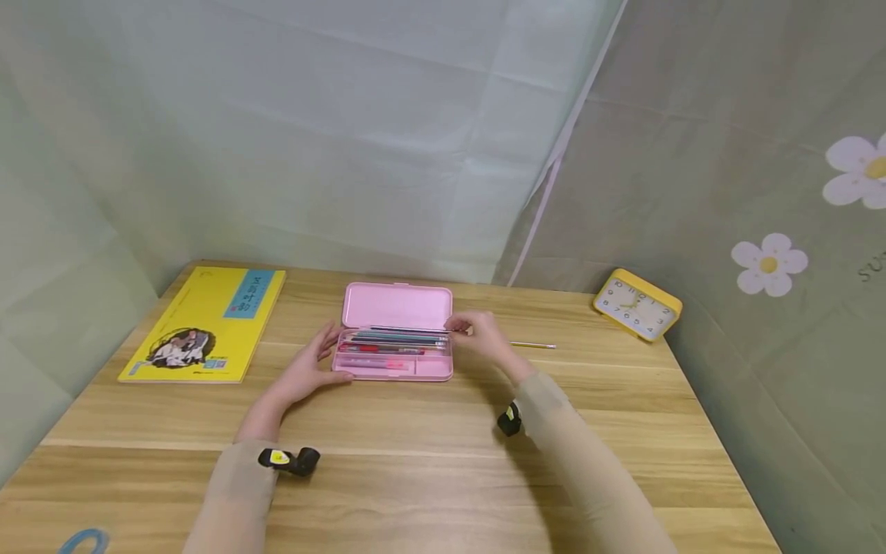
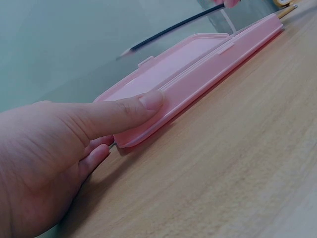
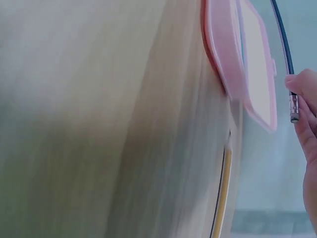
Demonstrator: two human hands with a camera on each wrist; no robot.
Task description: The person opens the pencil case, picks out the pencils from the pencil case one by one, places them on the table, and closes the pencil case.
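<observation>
A pink pencil case lies with its lid raised at the back. Inside are several pencils, a red pen and a pinkish pen. My left hand holds the case's left end, its thumb along the front wall and the other fingers round the side. My right hand pinches a dark pencil near its eraser end. That pencil is above the case, its sharpened tip towards the left.
A yellow pencil lies on the wooden table to the right of the case. A yellow book is at the left, a yellow clock at the back right. Part of a blue ring-shaped thing shows at the front left.
</observation>
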